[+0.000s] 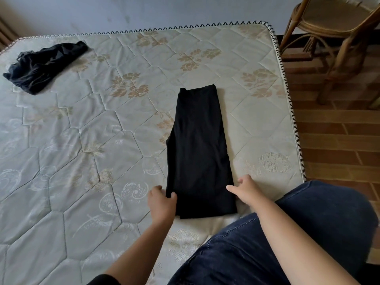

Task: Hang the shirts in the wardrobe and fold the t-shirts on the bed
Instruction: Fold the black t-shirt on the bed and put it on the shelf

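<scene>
A black t-shirt (197,149) lies on the bed (86,140), folded into a long narrow strip that runs away from me. My left hand (161,202) pinches the strip's near left edge between thumb and fingers. At the near right edge, my right hand (244,190) grips the cloth with curled fingers, thumb lying on top. A second black garment (44,64) lies crumpled at the bed's far left.
The quilted mattress has a floral pattern and a zigzag-stitched border (287,95). A rattan chair (333,38) stands on the brick-patterned floor (337,136) past the right edge. My knee in dark jeans (287,233) rests on the bed's near side.
</scene>
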{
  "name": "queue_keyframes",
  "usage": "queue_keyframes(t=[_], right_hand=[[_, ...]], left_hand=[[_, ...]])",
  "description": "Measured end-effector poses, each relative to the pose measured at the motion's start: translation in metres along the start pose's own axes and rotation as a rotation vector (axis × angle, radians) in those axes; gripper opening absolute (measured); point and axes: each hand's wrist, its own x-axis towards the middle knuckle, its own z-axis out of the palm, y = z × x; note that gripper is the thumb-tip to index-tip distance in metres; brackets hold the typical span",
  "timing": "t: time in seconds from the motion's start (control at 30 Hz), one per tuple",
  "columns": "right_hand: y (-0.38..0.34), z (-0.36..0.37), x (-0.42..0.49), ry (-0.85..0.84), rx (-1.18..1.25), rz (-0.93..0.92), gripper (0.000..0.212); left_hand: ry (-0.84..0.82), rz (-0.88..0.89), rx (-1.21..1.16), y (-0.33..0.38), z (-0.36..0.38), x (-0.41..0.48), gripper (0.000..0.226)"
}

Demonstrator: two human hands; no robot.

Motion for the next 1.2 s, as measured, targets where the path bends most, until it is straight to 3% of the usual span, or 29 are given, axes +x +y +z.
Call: queue_keyframes(t=[0.03,0.1,0.2,0.33,0.5,0.6,0.67,0.77,0.83,1.0,1.1,1.2], right_hand=[[0.002,0.000,0.001,-0.031,0.039,0.016,0.023],[0.004,0.001,0.001,-0.075,0.052,0.017,0.033],[-0.001,0.001,-0.005,-0.134,-0.018,0.028,0.025],[-0.002,0.001,-0.006,-0.124,-0.114,-0.005,0.024],[-0.001,0.001,-0.005,-0.100,-0.109,-0.003,0.030],[-0.001,0.002,-0.003,-0.103,-0.098,0.010,0.009],[0.000,0.003,-0.001,-0.101,-0.080,0.021,0.007],[0.003,0.005,0.003,-0.102,-0.047,0.039,0.008],[0.002,0.004,0.003,-0.118,-0.022,0.040,0.010],[0.003,0.006,0.003,-0.165,0.025,0.031,0.057],[0.002,0.005,0.003,-0.171,0.041,0.046,0.054],[0.000,0.005,0.001,-0.193,0.153,0.078,0.057]], left_hand=[[-0.038,-0.071,-0.030,0.002,-0.003,0.003,0.046],[-0.164,-0.148,-0.062,0.009,-0.009,0.008,0.042],[-0.328,-0.156,0.005,0.011,-0.014,0.014,0.031],[-0.428,-0.182,0.006,0.011,-0.018,0.017,0.015],[-0.522,-0.440,-0.462,0.014,-0.025,0.015,0.016],[-0.635,-0.619,-0.765,0.011,-0.032,0.014,0.018],[-0.695,-0.606,-0.669,0.006,-0.033,0.014,0.020],[-0.744,-0.397,-0.219,0.001,-0.033,0.010,0.019],[-0.712,-0.316,-0.071,0.000,-0.032,0.010,0.017],[-0.520,-0.129,0.122,0.002,-0.024,0.014,0.024],[-0.482,-0.061,0.117,0.009,-0.018,0.008,0.024],[-0.469,-0.196,-0.051,0.016,-0.014,0.004,0.019]])
